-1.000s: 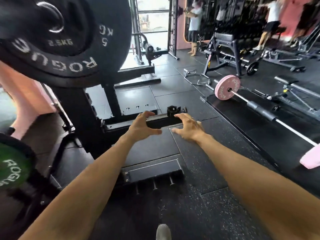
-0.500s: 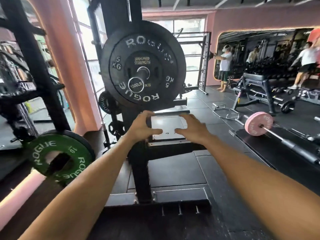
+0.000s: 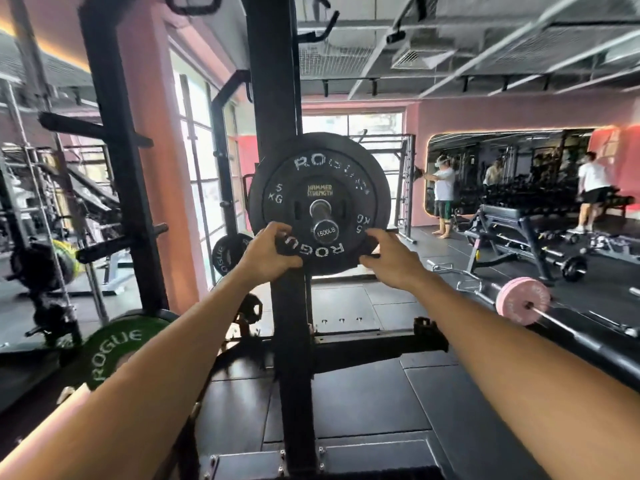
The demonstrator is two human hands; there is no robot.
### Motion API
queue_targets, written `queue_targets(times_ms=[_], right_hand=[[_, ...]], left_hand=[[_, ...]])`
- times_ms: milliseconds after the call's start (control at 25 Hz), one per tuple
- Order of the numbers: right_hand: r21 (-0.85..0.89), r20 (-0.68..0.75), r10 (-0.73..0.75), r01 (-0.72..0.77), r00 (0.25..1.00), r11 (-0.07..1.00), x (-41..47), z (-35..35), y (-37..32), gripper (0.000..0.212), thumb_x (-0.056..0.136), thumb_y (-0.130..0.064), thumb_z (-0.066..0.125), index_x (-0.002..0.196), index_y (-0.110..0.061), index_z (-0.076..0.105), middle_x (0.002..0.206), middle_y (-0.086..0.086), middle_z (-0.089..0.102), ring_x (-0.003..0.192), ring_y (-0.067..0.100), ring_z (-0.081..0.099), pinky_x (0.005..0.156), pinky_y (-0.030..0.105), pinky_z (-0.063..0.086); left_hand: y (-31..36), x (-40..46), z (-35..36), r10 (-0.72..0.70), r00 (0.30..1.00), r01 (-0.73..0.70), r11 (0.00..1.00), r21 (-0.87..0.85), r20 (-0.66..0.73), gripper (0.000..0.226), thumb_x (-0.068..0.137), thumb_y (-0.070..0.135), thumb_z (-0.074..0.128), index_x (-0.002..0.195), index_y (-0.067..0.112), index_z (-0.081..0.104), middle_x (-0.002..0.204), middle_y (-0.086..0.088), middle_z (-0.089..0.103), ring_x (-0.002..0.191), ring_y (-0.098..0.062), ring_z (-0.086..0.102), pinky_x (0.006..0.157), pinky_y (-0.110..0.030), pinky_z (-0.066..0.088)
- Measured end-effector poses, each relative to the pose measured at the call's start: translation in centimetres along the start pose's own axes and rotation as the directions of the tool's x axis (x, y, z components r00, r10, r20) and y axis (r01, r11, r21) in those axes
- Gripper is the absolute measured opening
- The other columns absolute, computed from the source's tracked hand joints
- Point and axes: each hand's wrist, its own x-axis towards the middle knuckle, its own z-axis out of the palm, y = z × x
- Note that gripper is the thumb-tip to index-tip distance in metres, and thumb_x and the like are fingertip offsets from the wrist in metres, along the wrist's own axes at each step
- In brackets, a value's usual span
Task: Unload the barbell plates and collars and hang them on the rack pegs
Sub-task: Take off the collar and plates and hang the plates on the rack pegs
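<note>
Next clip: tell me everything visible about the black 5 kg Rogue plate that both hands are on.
The black Rogue plate is a round disc, rubbery-looking, with worn white ROGUE and 5 KG lettering and a yellow Hammer Strength mark near its hub. It hangs upright, face-on, on a steel sleeve capped 1500LB, in front of the rack upright. The left hand and right hand grip its lower edge on either side.

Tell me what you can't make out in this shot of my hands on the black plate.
Head view only:
- Round black 5 kg Rogue plate: whatever sits behind it is hidden by its own face.
- Left hand, right hand: fingertips curl behind the plate's lower rim.
- Green Rogue plate: partly covered by the left forearm.
</note>
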Motion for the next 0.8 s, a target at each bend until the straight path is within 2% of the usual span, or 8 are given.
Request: queue_targets(times_ms=[80,280,440,600,800], right_hand=[[-0.018,-0.018,0.019,-0.020,1.000,1.000,0.9,-0.4,-0.1,0.057,0.091,-0.035,0.055,0.143,-0.028,0.035,0.145,0.002,0.042,0.126,0.027,0.049,0.103,0.044,0.038],[0.023,-0.079,0.035,-0.034,0.996,0.999,5.6,-0.3,0.3,0.050,0.090,-0.033,0.054,0.137,-0.021,0.043,0.136,0.004,0.051,0.120,0.029,0.052,0.099,0.046,0.043],[0.003,-0.105,0.055,-0.055,0.993,0.998,11.0,1.0,1.6,0.047,0.093,-0.032,0.052,0.136,-0.016,0.043,0.134,0.008,0.051,0.119,0.030,0.052,0.094,0.039,0.044],[-0.044,-0.103,0.044,-0.048,0.994,0.998,18.0,3.4,3.1,0.045,0.095,-0.030,0.049,0.137,-0.013,0.042,0.136,0.009,0.049,0.122,0.030,0.050,0.091,0.036,0.041],[-0.036,-0.092,0.051,-0.054,0.994,0.998,25.6,6.0,4.3,0.045,0.093,-0.030,0.052,0.132,-0.009,0.043,0.130,0.012,0.054,0.118,0.033,0.053,0.094,0.040,0.045]], left_hand=[[0.3,0.7,-0.5,-0.010,1.000,0.011,0.999,0.033,-0.029,0.062,0.074,0.019,0.081,0.129,0.018,0.052,0.120,0.001,0.056,0.103,-0.018,0.056,0.084,-0.027,0.041],[-0.7,4.7,-0.3,-0.047,0.994,0.052,0.997,0.050,-0.103,0.048,0.082,0.022,0.071,0.126,0.018,0.054,0.122,-0.002,0.058,0.101,-0.021,0.057,0.086,-0.030,0.044],[-2.2,9.4,1.2,-0.091,0.987,0.104,0.991,0.086,-0.136,0.041,0.086,0.022,0.065,0.125,0.015,0.053,0.119,-0.006,0.060,0.104,-0.022,0.057,0.090,-0.033,0.046],[-4.8,15.9,3.4,-0.132,0.979,0.148,0.985,0.094,-0.158,0.040,0.088,0.020,0.063,0.125,0.013,0.052,0.116,-0.008,0.062,0.106,-0.027,0.060,0.093,-0.036,0.048],[-7.7,22.6,6.0,-0.170,0.971,0.192,0.973,0.126,-0.167,0.048,0.087,0.022,0.062,0.132,0.010,0.049,0.118,-0.014,0.065,0.108,-0.033,0.061,0.096,-0.041,0.048]])
